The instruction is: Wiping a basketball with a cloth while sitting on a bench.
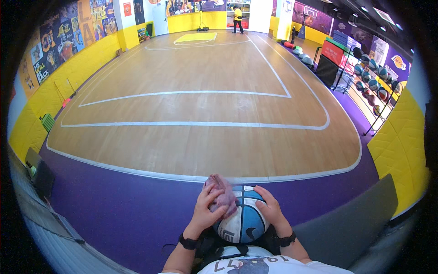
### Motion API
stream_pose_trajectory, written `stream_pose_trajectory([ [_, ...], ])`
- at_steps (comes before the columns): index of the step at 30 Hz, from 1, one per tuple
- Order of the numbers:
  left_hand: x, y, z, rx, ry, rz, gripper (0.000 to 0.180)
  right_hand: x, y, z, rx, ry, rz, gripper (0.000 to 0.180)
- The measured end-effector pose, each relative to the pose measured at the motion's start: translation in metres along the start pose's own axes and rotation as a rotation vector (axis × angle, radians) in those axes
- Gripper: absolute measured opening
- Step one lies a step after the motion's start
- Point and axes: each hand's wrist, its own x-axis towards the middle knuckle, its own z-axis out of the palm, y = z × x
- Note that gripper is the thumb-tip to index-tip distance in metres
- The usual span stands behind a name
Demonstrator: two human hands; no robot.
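Observation:
A blue and white basketball (pixel 246 215) rests at my lap, close to my body. My left hand (pixel 207 206) has its fingers closed round a crumpled pinkish-purple cloth (pixel 223 196), which lies against the ball's upper left side. On the ball's right side lies my right hand (pixel 270 205), its fingers curved along the surface, steadying the ball. Both wrists wear black bands. The ball's underside is hidden by my lap and clothing.
Ahead stretches a wooden court (pixel 196 107) with white lines, bordered by purple floor (pixel 123 196). A rack of basketballs (pixel 374 84) stands at the right. Far off is a person in a yellow top (pixel 237 19). A dark grey bench or panel (pixel 351 221) lies at my right.

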Motion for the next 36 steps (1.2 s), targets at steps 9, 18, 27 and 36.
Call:
stream_pose_trajectory([
  [9,-0.006,-0.047,-0.009,-0.629,-0.070,-0.451,0.054,-0.009,-0.012,0.006,-0.035,-0.016,-0.069,0.057],
  [18,-0.003,0.035,-0.009,0.077,-0.120,0.325,0.061,-0.011,0.003,-0.006,0.150,-0.003,-0.012,0.056],
  [27,-0.003,0.031,-0.001,0.100,-0.106,0.336,0.062,-0.007,0.013,-0.004,0.076,-0.025,0.081,0.055],
  [36,-0.001,-0.014,-0.004,-0.023,-0.021,0.194,0.061,0.009,0.006,0.004,0.058,-0.022,0.055,0.052],
])
